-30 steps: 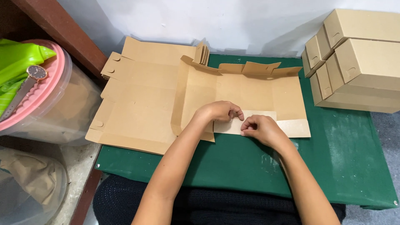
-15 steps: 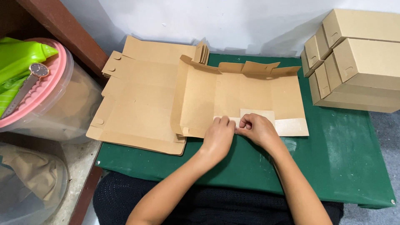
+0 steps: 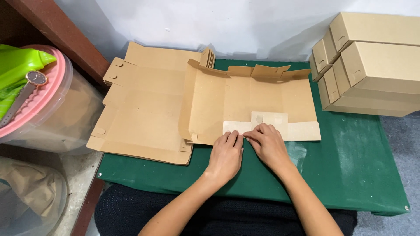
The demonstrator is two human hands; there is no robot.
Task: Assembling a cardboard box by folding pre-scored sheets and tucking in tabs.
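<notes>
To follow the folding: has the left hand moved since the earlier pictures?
Yes. The left hand has slid toward the person, off the cardboard sheet to its near edge, beside the right hand.
</notes>
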